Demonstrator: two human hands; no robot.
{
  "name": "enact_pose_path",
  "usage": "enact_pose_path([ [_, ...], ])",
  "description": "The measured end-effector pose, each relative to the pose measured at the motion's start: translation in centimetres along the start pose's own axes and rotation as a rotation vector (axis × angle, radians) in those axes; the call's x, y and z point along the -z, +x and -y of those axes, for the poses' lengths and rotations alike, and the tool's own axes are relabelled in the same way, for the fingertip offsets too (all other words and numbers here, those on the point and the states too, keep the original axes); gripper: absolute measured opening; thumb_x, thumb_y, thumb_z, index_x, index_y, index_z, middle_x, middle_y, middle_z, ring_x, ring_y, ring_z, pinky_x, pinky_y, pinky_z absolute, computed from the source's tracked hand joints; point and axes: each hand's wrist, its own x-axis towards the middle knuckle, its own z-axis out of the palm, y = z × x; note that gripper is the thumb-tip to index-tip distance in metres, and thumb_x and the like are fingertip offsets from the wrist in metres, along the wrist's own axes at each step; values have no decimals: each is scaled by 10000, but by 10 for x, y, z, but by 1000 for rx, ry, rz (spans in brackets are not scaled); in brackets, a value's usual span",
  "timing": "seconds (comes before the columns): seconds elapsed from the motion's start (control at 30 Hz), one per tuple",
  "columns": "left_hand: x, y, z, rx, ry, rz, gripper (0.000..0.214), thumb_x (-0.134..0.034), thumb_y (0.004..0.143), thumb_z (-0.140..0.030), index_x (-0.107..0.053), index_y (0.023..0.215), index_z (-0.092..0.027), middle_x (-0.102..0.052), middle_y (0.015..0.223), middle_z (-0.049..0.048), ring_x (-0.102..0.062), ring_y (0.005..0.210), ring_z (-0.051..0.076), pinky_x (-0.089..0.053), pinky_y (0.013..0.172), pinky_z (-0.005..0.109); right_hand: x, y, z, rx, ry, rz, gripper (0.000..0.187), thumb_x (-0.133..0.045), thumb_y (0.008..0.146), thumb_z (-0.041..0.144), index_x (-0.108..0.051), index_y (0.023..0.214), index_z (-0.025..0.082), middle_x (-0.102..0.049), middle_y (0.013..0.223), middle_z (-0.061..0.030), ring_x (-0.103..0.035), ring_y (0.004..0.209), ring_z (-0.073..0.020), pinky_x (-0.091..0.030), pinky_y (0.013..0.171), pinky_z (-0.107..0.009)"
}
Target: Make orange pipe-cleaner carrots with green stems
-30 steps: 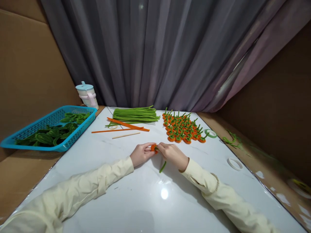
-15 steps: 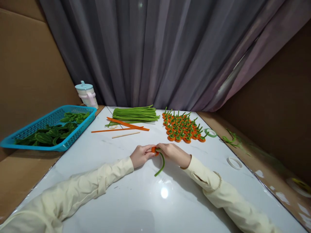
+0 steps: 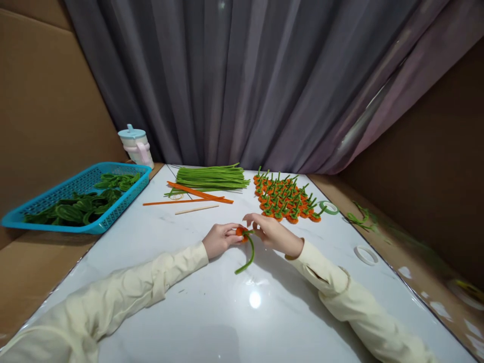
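My left hand (image 3: pixel 220 240) pinches a small orange pipe-cleaner coil (image 3: pixel 239 232) between thumb and fingers, just above the white tabletop. From the coil's right side comes a green pipe cleaner (image 3: pixel 250 257); its long end curves down toward me, and a short end points right. Close by on the right, my right hand (image 3: pixel 274 234) has its fingers parted, the index finger raised over the short green end. Whether a fingertip still touches that end is hard to see. Beyond my right hand stand rows of orange pipe-cleaner pieces with upright green stems (image 3: pixel 285 199).
Green pipe cleaners (image 3: pixel 212 178) lie in a bundle at the back, with orange pipe cleaners (image 3: pixel 200 193) and a thin wooden stick (image 3: pixel 196 209) before them. A blue basket (image 3: pixel 94 228) of green leaf shapes and a lidded cup (image 3: pixel 136 146) are left. Green tape (image 3: pixel 329 207) and a white ring (image 3: pixel 366 255) lie right.
My right hand has loosened from the coil and drawn slightly right, its fingers spreading. The green pipe cleaner's long end has swung a little left. My left hand keeps its pinch.
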Motion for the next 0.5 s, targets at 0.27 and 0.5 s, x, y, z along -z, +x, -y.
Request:
enact_pose_path([
  [0.27,12,5,-9,181,-205,177,459,-827,502,-302,-680,879,-86,-707,751,107,-675,764,216,-532,743,303,14,-4,3,552,-586,28,297,-316,925,109,-559,1088,160,-580,1158,-123,-495,1114,-226,-431,844,-414],
  [0.5,13,0,-13,244,-201,241,374,-813,517,-280,-697,808,-75,-711,711,83,-675,698,191,-524,712,263,14,0,3,791,-692,100,371,-250,925,77,-615,988,101,-646,1018,-156,-560,1012,-237,-457,765,-381],
])
